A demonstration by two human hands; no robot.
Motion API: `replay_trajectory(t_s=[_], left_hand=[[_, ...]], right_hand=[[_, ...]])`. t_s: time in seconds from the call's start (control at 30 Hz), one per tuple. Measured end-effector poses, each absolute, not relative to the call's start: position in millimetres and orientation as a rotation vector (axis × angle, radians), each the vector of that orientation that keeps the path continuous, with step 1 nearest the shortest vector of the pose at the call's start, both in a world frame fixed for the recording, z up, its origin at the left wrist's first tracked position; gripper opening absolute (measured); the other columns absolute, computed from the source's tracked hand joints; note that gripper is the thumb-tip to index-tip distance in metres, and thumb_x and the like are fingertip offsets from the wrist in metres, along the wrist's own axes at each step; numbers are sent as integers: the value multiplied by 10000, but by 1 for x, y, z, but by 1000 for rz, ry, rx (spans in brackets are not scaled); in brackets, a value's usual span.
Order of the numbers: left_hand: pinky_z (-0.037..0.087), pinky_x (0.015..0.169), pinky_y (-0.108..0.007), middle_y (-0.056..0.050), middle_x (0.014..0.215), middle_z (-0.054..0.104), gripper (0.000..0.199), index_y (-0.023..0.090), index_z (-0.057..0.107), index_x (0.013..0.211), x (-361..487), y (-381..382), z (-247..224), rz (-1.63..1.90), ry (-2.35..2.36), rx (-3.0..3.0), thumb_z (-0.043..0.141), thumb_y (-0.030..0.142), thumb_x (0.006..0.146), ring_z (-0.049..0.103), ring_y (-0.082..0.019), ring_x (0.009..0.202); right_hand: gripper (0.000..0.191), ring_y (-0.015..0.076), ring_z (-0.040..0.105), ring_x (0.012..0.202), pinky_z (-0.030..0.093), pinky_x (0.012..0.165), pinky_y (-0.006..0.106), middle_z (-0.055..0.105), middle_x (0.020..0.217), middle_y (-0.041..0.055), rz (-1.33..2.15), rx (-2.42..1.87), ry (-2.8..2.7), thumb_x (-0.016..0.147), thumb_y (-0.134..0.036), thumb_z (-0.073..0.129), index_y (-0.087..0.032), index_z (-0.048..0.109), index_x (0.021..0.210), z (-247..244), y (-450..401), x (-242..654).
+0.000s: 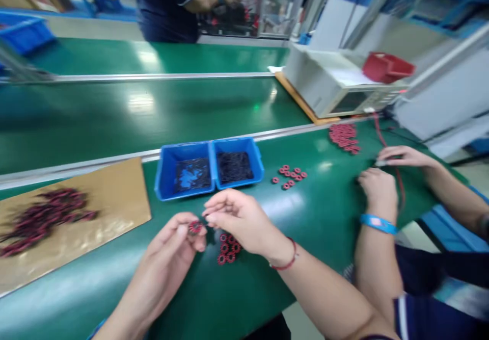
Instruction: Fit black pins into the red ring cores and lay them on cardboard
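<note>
My left hand (170, 251) pinches a small red ring-shaped coil (195, 227) with dark windings between thumb and fingers. Close beside it, my right hand (240, 223) is closed, thumb against fingers, on a thin black piece (207, 218) at the coil's edge; its exact shape is too small to make out. Partly hidden under my right hand lies a group of similar red ring coils (225, 248) on the green table. Just beyond my hands stand two joined blue bins, the left bin (164, 177) and the right bin (256, 164), both holding thin black pieces.
Cardboard (130, 192) on the left bears a pile of red-and-black parts (49, 215). More red rings (290, 174) and a larger cluster (344, 137) lie to the right. A co-worker's hands (382, 182) work there, near a white machine (336, 85). Another person stands across the bench.
</note>
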State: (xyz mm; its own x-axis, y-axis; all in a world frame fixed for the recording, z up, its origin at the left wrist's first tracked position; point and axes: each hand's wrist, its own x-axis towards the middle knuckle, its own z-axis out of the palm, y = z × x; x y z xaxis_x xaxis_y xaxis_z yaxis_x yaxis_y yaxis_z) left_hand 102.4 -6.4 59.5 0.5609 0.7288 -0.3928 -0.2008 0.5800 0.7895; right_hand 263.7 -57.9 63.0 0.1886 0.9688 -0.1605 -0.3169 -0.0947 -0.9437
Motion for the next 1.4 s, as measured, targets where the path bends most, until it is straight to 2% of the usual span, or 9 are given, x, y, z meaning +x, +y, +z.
replay_trajectory(t_s=[0.13, 0.23, 0.37, 0.47, 0.53, 0.7, 0.97, 1.27, 1.4], left_hand=[[577, 594, -200, -36, 793, 701, 427, 193, 756, 944, 100, 2, 53, 665, 953, 727, 903, 389, 594, 607, -132, 655], [605, 673, -182, -38, 878, 728, 492, 198, 757, 1045, 96, 6, 43, 680, 985, 703, 900, 334, 595, 644, -143, 742], [619, 726, -162, -15, 969, 754, 429, 205, 764, 1013, 97, 9, 36, 711, 1000, 715, 886, 309, 615, 679, -142, 784], [619, 742, -160, 7, 916, 761, 337, 208, 767, 905, 104, 6, 41, 753, 994, 731, 898, 281, 603, 695, -132, 761], [612, 745, -168, 9, 878, 759, 308, 206, 764, 858, 107, 1, 47, 764, 936, 736, 911, 270, 596, 707, -132, 768], [587, 761, -216, -17, 899, 752, 296, 186, 758, 903, 109, -4, 50, 732, 771, 726, 895, 252, 649, 702, -119, 752], [529, 786, -237, -12, 908, 715, 183, 176, 738, 948, 104, -9, 50, 631, 618, 740, 803, 210, 780, 683, -103, 761], [528, 788, -249, 0, 921, 716, 186, 196, 747, 968, 103, -9, 46, 629, 558, 728, 801, 217, 791, 703, -112, 772], [525, 793, -267, -9, 921, 716, 181, 189, 741, 967, 103, -10, 47, 615, 563, 734, 795, 215, 796, 697, -121, 774]], right_hand=[[188, 111, 679, 770, 559, 831, 307, 668, 860, -11, 1313, -1182, -709, 764, -136, 693, -185, 663, 943, 65, -55, 269], [140, 112, 673, 762, 551, 835, 305, 643, 812, -19, 1309, -1178, -692, 798, -141, 663, -187, 661, 929, 70, -56, 271], [111, 121, 661, 772, 540, 837, 300, 661, 802, -15, 1283, -1126, -729, 786, -225, 719, -199, 664, 878, 72, -58, 273], [154, 126, 660, 754, 541, 804, 293, 688, 794, -13, 1264, -1102, -751, 744, -277, 772, -200, 674, 834, 73, -59, 273], [117, 128, 678, 760, 546, 792, 291, 711, 790, -10, 1230, -1100, -756, 766, -270, 749, -196, 685, 829, 74, -61, 272], [45, 125, 706, 759, 551, 742, 275, 756, 817, 1, 1043, -1198, -770, 826, -231, 693, -203, 716, 854, 71, -61, 272], [56, 134, 727, 816, 564, 748, 267, 770, 857, 3, 1001, -1288, -848, 880, -270, 701, -234, 736, 904, 65, -66, 272], [35, 112, 725, 806, 576, 757, 232, 765, 848, -15, 1003, -1286, -902, 895, -243, 699, -245, 733, 903, 69, -69, 271], [38, 128, 728, 806, 587, 758, 257, 765, 851, -2, 999, -1295, -906, 891, -253, 702, -236, 731, 907, 69, -70, 272]])
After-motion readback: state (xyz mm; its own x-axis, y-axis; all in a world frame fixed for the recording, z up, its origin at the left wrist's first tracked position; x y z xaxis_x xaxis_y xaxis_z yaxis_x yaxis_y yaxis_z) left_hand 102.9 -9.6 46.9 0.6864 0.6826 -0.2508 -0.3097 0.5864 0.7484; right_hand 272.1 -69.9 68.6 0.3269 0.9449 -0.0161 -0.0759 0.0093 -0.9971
